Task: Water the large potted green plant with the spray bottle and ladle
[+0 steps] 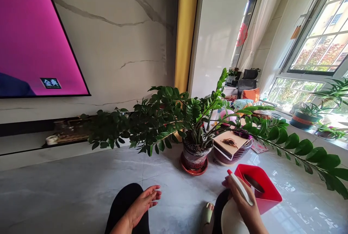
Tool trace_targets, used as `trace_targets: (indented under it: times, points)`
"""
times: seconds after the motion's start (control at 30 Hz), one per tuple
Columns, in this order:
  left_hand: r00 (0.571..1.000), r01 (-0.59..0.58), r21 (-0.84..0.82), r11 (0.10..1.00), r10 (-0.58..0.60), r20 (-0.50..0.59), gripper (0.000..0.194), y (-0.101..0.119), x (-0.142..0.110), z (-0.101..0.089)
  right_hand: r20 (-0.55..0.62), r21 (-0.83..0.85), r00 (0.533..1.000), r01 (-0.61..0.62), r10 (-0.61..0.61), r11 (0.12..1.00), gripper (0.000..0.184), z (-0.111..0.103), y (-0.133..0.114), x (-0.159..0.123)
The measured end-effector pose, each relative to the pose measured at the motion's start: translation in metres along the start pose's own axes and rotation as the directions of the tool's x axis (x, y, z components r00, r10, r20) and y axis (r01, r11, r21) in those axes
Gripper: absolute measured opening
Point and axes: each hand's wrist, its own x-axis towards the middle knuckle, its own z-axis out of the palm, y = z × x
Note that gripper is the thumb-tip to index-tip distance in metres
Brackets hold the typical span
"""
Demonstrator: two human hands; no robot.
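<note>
My right hand [244,205] is closed round a white spray bottle [234,220] with a red-tipped nozzle, held low at the lower right, with the nozzle toward the plant. My left hand [143,204] rests on my left knee, fingers stretched out and holding nothing. In front of me on the grey tiled floor stands a leafy green plant [174,116] in a dark red pot [194,156] on a saucer. A red bin [259,187] with a dark opening stands right beside my right hand.
A long leafy stem [299,145] reaches right, over the red bin. A basket with books [231,148] sits behind the pot. Potted plants [307,116] line the window sill at right. A pink lit screen [32,34] hangs on the marble wall, above a low shelf.
</note>
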Motion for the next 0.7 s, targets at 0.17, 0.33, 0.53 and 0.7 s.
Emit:
trace_targets:
  times: [0.17,0.33,0.53,0.7]
  points:
    - [1.0,-0.004,-0.005,1.0,0.003,-0.005,0.078,-0.001,0.0,-0.002,-0.02,0.044,1.0,0.014,-0.013,0.999,0.067,0.001,0.001,0.003]
    - [1.0,-0.008,-0.009,1.0,0.008,0.003,0.076,-0.002,0.0,-0.003,-0.034,-0.015,0.999,0.031,-0.031,0.999,0.063,0.003,-0.007,0.002]
    - [1.0,-0.007,-0.003,1.0,0.007,-0.009,0.079,-0.002,0.001,-0.003,-0.017,-0.056,0.998,0.057,-0.058,0.997,0.052,0.0,-0.015,0.002]
    - [1.0,-0.009,-0.007,1.0,0.009,-0.004,0.076,-0.001,-0.001,-0.003,-0.013,-0.068,0.999,0.038,-0.039,0.997,0.053,-0.006,-0.012,0.003]
